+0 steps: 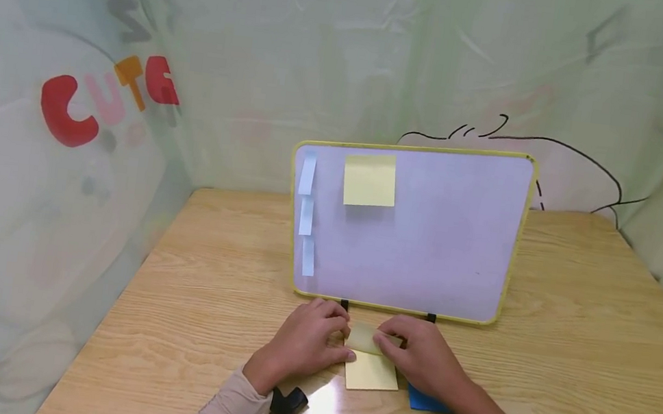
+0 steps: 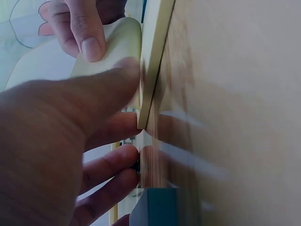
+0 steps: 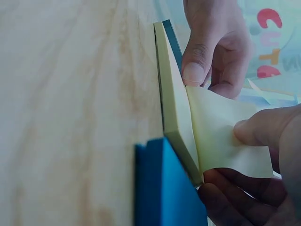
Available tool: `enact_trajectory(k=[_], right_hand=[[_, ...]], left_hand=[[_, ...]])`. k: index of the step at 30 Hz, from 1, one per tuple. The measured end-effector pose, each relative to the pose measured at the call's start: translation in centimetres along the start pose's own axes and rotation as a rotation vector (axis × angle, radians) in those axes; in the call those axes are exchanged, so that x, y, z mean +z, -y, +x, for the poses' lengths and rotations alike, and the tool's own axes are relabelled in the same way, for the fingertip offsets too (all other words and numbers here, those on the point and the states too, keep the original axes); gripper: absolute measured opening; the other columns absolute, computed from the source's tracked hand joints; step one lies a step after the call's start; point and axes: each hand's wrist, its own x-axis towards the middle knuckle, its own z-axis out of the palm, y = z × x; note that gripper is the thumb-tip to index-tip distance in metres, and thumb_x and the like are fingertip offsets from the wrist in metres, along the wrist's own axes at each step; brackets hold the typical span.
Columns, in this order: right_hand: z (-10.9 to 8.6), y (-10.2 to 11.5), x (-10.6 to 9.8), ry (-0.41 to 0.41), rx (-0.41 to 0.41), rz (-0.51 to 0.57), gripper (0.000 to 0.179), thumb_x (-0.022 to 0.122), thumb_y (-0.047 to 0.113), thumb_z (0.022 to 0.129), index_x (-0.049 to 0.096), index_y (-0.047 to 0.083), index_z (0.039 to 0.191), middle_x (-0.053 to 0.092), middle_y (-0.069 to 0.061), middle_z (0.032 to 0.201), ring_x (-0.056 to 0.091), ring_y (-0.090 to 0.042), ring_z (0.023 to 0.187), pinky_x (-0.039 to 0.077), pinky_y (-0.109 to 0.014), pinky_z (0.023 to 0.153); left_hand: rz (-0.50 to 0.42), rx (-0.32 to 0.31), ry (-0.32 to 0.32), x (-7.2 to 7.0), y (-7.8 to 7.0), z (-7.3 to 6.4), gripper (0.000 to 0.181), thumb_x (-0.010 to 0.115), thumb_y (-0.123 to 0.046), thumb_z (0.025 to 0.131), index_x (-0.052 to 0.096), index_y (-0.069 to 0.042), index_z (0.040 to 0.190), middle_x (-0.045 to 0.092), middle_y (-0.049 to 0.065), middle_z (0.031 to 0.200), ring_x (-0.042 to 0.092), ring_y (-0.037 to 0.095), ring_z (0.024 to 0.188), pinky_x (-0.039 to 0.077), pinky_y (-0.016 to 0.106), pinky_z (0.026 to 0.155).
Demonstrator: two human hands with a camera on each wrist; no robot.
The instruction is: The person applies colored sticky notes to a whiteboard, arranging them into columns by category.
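A yellow sticky note pad (image 1: 372, 374) lies on the table in front of the whiteboard. Its top sticky note (image 3: 225, 127) is peeled up and bent back, still joined to the pad along one edge. My right hand (image 1: 427, 357) pinches this raised sheet between thumb and fingers. At the pad's left edge, my left hand (image 1: 312, 339) holds the pad, its thumb (image 2: 120, 77) on top and its fingers at the side. Partly under my right hand lies a blue pad (image 1: 428, 401), also seen close up in the right wrist view.
A whiteboard (image 1: 444, 248) with a yellow frame stands behind my hands on black feet (image 1: 431, 318). On it are one yellow sticky note (image 1: 370, 181) and three light blue strips (image 1: 306, 216) down the left. A teal block (image 2: 162, 207) shows beside my left fingers. Printed curtains enclose the table.
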Motion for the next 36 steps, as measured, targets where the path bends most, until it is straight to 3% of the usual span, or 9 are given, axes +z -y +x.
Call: enact_trajectory(k=[15, 36], right_hand=[[0.17, -0.18, -0.29, 0.023, 0.096, 0.061, 0.008, 0.068, 0.021, 0.097, 0.076, 0.022, 0.094, 0.067, 0.015, 0.092, 0.059, -0.003, 0.08, 0.05, -0.028, 0.069], [0.19, -0.08, -0.39, -0.014, 0.227, 0.063, 0.009, 0.067, 0.02, 0.097, 0.076, 0.019, 0.095, 0.067, 0.012, 0.085, 0.055, -0.007, 0.073, 0.044, -0.028, 0.065]], left_hand=[[-0.017, -0.041, 0.005, -0.07, 0.15, 0.29, 0.028, 0.081, -0.047, 0.081, 0.073, -0.022, 0.092, 0.063, -0.01, 0.12, 0.055, 0.013, 0.113, 0.045, 0.033, 0.093], [-0.025, -0.089, 0.037, -0.12, -0.12, 0.42, 0.033, 0.082, -0.048, 0.079, 0.072, -0.019, 0.091, 0.063, -0.01, 0.12, 0.054, 0.013, 0.115, 0.045, 0.032, 0.095]])
